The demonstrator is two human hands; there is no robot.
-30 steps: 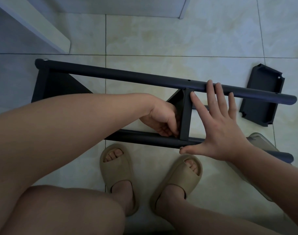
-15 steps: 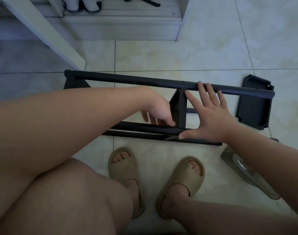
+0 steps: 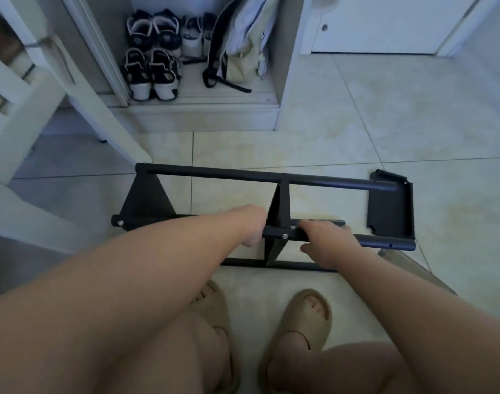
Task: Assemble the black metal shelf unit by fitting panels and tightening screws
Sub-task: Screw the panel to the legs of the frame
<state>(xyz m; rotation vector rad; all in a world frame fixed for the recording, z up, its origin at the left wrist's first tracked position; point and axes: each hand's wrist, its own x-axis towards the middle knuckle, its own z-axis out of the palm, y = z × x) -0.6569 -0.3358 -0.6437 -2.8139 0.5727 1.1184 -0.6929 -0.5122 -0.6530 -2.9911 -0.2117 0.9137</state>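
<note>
White wooden chair (image 3: 24, 115) stood well off to the left of the left hand. Black tubular metal shelf frame (image 3: 214, 175) lay on its side on the pale tiled floor (image 3: 357, 123), just ahead of both hands. Its triangular black end panel (image 3: 146, 197) sat left of the left hand, with a small silver screw (image 3: 120, 222) in the tube end below it. Left hand (image 3: 253, 226) dropped at the wrist behind the near tube, touching or just beside the upright black middle panel (image 3: 274, 211); fingers hidden, so could not tell whether it gripped anything. A second silver screw (image 3: 284, 236) showed between the two hands, at the joint of middle panel and near black tube (image 3: 385, 242). Right hand (image 3: 328, 240) wrapped that tube just right of the joint, fingers over the top, thumb underneath. Loose black metal tray panel (image 3: 391, 206) lay flat on the floor beyond and right of the right hand, under the frame's far tube end. Beige foam slippers (image 3: 305, 317) were below both hands. Dark and white shoes (image 3: 152, 72) sat in a cabinet far ahead of the left hand.
</note>
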